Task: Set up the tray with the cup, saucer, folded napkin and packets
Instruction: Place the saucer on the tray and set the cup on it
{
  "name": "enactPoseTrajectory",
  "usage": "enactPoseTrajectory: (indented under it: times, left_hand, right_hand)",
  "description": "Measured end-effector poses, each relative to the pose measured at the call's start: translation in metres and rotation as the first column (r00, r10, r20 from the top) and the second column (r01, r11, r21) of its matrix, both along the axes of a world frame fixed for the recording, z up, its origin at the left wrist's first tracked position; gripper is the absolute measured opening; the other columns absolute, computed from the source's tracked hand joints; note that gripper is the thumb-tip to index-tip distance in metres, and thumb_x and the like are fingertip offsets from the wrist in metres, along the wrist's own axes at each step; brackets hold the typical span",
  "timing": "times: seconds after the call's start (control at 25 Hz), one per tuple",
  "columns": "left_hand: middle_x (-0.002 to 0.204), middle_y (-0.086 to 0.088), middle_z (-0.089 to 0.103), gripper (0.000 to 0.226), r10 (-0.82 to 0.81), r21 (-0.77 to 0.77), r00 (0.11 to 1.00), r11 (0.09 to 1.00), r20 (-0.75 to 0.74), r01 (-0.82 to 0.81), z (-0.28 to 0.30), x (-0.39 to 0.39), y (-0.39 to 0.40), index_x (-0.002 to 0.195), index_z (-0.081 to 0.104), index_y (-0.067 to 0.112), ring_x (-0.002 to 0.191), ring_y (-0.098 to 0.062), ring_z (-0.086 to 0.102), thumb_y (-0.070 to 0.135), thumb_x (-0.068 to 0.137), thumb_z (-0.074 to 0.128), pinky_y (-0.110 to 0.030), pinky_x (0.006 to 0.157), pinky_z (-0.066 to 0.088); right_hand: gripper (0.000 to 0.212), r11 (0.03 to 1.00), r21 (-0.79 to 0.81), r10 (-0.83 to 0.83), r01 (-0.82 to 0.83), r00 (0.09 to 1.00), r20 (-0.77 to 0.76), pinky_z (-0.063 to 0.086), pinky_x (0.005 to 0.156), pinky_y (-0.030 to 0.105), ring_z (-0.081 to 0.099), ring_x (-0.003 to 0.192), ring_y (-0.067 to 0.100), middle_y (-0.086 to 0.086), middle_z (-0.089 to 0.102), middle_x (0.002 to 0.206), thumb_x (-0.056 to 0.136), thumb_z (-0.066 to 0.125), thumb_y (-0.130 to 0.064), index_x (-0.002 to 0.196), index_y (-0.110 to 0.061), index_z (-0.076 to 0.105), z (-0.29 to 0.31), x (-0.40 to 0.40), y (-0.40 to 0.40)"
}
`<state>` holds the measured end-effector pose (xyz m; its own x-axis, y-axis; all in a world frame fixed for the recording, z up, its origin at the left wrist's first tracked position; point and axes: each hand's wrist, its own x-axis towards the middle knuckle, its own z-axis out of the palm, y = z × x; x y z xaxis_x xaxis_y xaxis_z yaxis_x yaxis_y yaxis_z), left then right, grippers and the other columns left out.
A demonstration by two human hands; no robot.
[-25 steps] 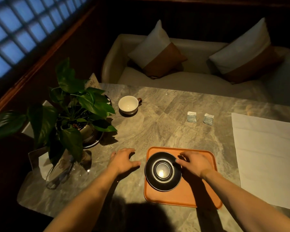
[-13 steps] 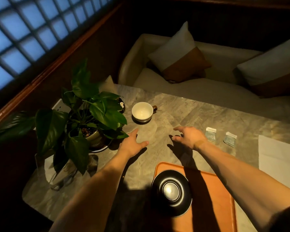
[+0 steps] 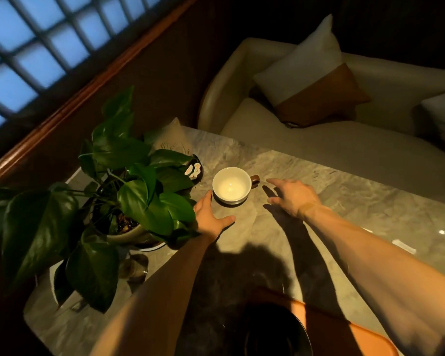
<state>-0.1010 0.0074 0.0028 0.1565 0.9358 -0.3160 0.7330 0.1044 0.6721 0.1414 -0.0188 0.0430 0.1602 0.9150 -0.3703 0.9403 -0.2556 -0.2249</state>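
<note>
both hands (image 3: 292, 199) off the saucer (image 3: 275, 332), now flanking the cup (image 3: 231, 185)

Glossy ceramic cup (image 3: 231, 185), polished marble table (image 3: 344, 201)

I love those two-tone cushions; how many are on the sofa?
2 in view. One white-and-brown cushion leans against the sofa back near the middle. A second cushion is cut off at the right edge; more may lie beyond it.

Open hands (image 3: 211, 217) (image 3: 292, 196) flank the cup (image 3: 231, 185) (white, upright).
</note>
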Motion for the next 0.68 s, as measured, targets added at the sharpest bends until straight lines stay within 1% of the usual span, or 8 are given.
enactPoseTrajectory:
  times: [0.04, 0.12, 0.2, 0.28, 0.36, 0.48, 0.6, 0.68]
  left_hand:
    - [0.155, -0.011, 0.036, 0.103, 0.016, 0.009, 1.000, 1.000, 0.024, -0.016, -0.002, 0.003, 0.003, 0.154, 0.027, 0.016, 0.143, -0.032, 0.028, 0.036, 0.072, 0.086, -0.043, 0.116, 0.025]
    - [0.152, -0.010, 0.040, 0.107, 0.048, 0.048, 0.997, 0.998, 0.054, -0.050, -0.004, 0.008, 0.007, 0.152, 0.032, 0.015, 0.141, -0.031, 0.033, 0.043, 0.065, 0.087, -0.043, 0.117, 0.028]
    - [0.150, -0.009, 0.045, 0.109, 0.078, 0.111, 0.995, 0.990, 0.063, -0.085, -0.004, 0.014, 0.011, 0.149, 0.037, 0.015, 0.138, -0.029, 0.040, 0.050, 0.055, 0.079, -0.045, 0.114, 0.034]
    - [0.147, -0.005, 0.047, 0.109, 0.078, 0.116, 0.994, 0.989, 0.079, -0.087, -0.004, 0.018, 0.019, 0.148, 0.039, 0.020, 0.135, -0.026, 0.043, 0.048, 0.052, 0.081, -0.046, 0.111, 0.039]
    - [0.143, -0.005, 0.049, 0.107, 0.003, 0.110, 0.995, 0.994, 0.098, -0.014, -0.005, 0.017, 0.029, 0.146, 0.039, 0.020, 0.133, -0.025, 0.045, 0.038, 0.055, 0.091, -0.046, 0.110, 0.041]
    - [0.138, -0.004, 0.052, 0.099, -0.123, 0.112, 0.987, 0.987, 0.106, 0.111, -0.007, 0.011, 0.041, 0.143, 0.042, 0.019, 0.128, -0.022, 0.048, 0.029, 0.059, 0.093, -0.046, 0.109, 0.040]
    - [0.134, -0.006, 0.054, 0.096, -0.135, 0.173, 0.985, 0.978, 0.106, 0.115, -0.010, 0.009, 0.042, 0.140, 0.046, 0.015, 0.125, -0.022, 0.049, 0.027, 0.057, 0.094, -0.045, 0.108, 0.039]
    - [0.134, -0.005, 0.054, 0.096, -0.111, 0.159, 0.986, 0.983, 0.122, 0.091, -0.013, 0.008, 0.042, 0.137, 0.048, 0.018, 0.123, -0.018, 0.048, 0.028, 0.054, 0.095, -0.040, 0.107, 0.040]
  right_hand:
    - [0.061, 1.000, 0.007, 0.007, -0.007, 1.000, -0.003, 0.043, 0.103, 0.051, 0.050, 0.127, 0.030, 0.007, 0.057, 0.137, 0.093, 0.056, -0.049, 0.148, -0.037, 0.032, -0.005, 0.001, 0.007]
    - [0.062, 1.000, 0.015, 0.017, -0.017, 1.000, -0.007, 0.040, 0.106, 0.053, 0.046, 0.131, 0.031, 0.006, 0.053, 0.142, 0.094, 0.054, -0.050, 0.150, -0.039, 0.029, -0.013, 0.003, 0.019]
    - [0.061, 1.000, 0.017, 0.017, -0.017, 1.000, -0.022, 0.034, 0.110, 0.055, 0.040, 0.136, 0.031, 0.003, 0.047, 0.148, 0.095, 0.051, -0.051, 0.150, -0.041, 0.027, -0.019, 0.004, 0.030]
    - [0.059, 0.999, 0.029, 0.037, -0.036, 0.999, -0.023, 0.028, 0.111, 0.057, 0.034, 0.139, 0.030, 0.000, 0.044, 0.151, 0.095, 0.049, -0.053, 0.149, -0.043, 0.028, -0.024, 0.004, 0.036]
    - [0.054, 0.996, 0.069, 0.061, -0.059, 0.998, -0.028, 0.020, 0.113, 0.061, 0.028, 0.143, 0.029, -0.004, 0.043, 0.151, 0.095, 0.050, -0.054, 0.146, -0.045, 0.035, -0.027, 0.004, 0.042]
    - [0.046, 0.989, 0.136, 0.065, -0.055, 0.995, -0.070, 0.014, 0.114, 0.061, 0.025, 0.144, 0.027, -0.009, 0.048, 0.147, 0.092, 0.051, -0.057, 0.136, -0.046, 0.050, -0.031, 0.006, 0.047]
    - [0.039, 0.986, 0.167, 0.027, -0.005, 0.991, -0.132, 0.013, 0.115, 0.059, 0.027, 0.142, 0.026, -0.011, 0.053, 0.143, 0.092, 0.054, -0.055, 0.129, -0.045, 0.058, -0.033, 0.008, 0.048]
    - [0.036, 0.983, 0.183, 0.011, 0.016, 0.989, -0.146, 0.016, 0.115, 0.058, 0.029, 0.140, 0.025, -0.012, 0.055, 0.141, 0.092, 0.056, -0.053, 0.126, -0.045, 0.061, -0.034, 0.008, 0.047]
